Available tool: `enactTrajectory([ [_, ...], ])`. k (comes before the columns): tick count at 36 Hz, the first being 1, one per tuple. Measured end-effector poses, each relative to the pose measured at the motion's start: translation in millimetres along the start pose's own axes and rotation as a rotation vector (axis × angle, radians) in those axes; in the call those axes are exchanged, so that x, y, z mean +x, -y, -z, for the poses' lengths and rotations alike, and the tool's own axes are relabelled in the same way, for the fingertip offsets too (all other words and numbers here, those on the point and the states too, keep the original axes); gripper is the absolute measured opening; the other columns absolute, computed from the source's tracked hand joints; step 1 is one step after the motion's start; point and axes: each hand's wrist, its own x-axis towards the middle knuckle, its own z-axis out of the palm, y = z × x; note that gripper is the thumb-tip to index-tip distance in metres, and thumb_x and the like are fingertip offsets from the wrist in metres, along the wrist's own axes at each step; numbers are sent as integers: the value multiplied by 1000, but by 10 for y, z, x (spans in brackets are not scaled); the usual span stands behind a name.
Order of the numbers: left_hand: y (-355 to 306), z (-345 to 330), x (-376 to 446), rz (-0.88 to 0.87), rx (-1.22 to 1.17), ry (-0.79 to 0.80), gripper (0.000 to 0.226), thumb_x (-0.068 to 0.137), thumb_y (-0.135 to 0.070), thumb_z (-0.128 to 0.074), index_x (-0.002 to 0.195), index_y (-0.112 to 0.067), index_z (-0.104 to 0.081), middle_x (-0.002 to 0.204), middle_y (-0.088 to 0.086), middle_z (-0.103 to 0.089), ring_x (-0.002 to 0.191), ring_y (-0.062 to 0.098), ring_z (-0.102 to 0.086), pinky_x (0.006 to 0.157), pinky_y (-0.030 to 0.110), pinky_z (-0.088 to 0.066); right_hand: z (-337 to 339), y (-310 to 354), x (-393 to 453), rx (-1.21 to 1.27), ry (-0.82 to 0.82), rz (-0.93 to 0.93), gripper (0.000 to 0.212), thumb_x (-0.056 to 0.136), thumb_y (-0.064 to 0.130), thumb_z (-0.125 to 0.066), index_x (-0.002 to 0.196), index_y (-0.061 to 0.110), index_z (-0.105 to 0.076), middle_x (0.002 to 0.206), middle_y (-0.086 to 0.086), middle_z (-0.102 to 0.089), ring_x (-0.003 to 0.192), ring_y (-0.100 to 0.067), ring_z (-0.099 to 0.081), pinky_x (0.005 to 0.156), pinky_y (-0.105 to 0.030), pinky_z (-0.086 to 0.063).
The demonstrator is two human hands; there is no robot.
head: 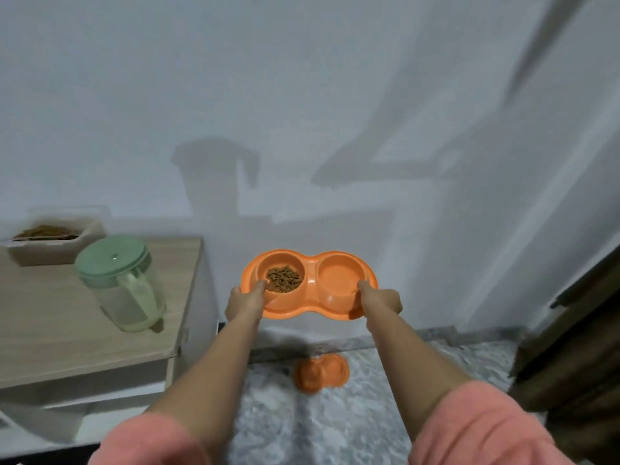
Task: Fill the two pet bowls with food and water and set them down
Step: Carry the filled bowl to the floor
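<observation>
Just above the floor (335,427), an orange double pet bowl (310,308) is held level in the air by both hands, in front of a pale wall (302,95). The left hand (243,302) grips the dish's left end, its thumb hooked over the rim into the left cup, the other fingers hidden beneath. The right hand (380,302) grips the right end the same way, thumb over the rim of the right cup, fingers curled under the edge. Brown kibble (283,278) fills the bottom of the left cup; whether the right cup holds water I cannot tell, since its inside only looks smooth and orange. Below the dish, the glossy speckled floor shows a blurred orange reflection (320,372) of it. Pink sleeves (483,427) cover both upper arms. To the left stands a low wooden table (50,317). Near its right edge sits a clear jug (124,290) with a pale green lid, and at its far left corner, against the wall, lies an open white tub (50,245) with more kibble inside. A dark curtain (577,347) hangs at the right.
</observation>
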Motion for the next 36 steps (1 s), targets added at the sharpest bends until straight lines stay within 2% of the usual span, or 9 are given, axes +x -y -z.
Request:
enactTrajectory([
  [2,-45,-34,74,-2,21,2,68,60,-61,-60,110,-14,-60,103,12,-67,99,34,-65,90,48,-55,-49,67,95,7,11,8,41,83,26,-69,108,-5,-59,114,-22,-62,100,-38,-62,75,-38,-51],
  [6,-117,-100,157,-6,16,-14,51,75,-53,-64,109,-15,-60,104,12,-66,99,33,-64,91,48,-54,-151,164,264,-5,31,0,40,84,26,-68,109,-4,-59,113,-21,-62,99,-37,-62,74,-38,-50],
  [11,-131,-205,333,10,-25,-19,51,62,-57,-61,97,-20,-56,98,9,-64,99,32,-63,93,48,-53,-276,237,498,-26,85,3,40,86,25,-66,111,-5,-57,114,-21,-61,95,-34,-60,73,-37,-49],
  [17,-36,-307,551,32,-62,-72,59,58,-58,-60,102,-19,-58,101,11,-68,97,32,-65,92,48,-54,-467,287,812,-82,143,28,40,86,26,-66,110,-6,-57,115,-22,-61,100,-37,-61,73,-37,-47],
  [20,20,-320,630,30,-76,-88,62,56,-59,-62,103,-20,-62,99,10,-70,95,32,-67,92,48,-54,-545,296,901,-89,171,43,31,86,25,-66,99,-1,-55,114,-22,-61,88,-32,-57,73,-38,-47],
  [22,72,-368,703,20,-72,-112,55,65,-56,-64,106,-20,-63,100,11,-70,94,32,-67,92,48,-54,-643,268,1027,-99,189,52,32,86,26,-66,99,-1,-55,113,-21,-61,83,-29,-53,73,-38,-47],
  [26,337,-431,900,6,-65,-177,60,63,-57,-63,109,-18,-66,104,13,-71,98,31,-67,94,47,-53,-875,71,1267,-112,203,71,31,86,27,-66,93,0,-54,111,-21,-62,80,-29,-52,72,-38,-48],
  [32,897,-589,1272,56,-41,-308,64,73,-60,-69,106,-5,-69,107,17,-70,103,35,-65,94,44,-52,-1267,-514,1661,-98,212,69,32,84,29,-67,88,1,-51,111,-21,-60,80,-31,-54,77,-43,-54],
  [36,1408,-763,1561,101,-92,-389,55,82,-52,-67,100,0,-68,105,20,-69,103,37,-63,92,42,-52,-1627,-1064,2019,-99,221,73,32,84,29,-66,84,1,-52,105,-21,-60,79,-30,-54,73,-41,-52],
])
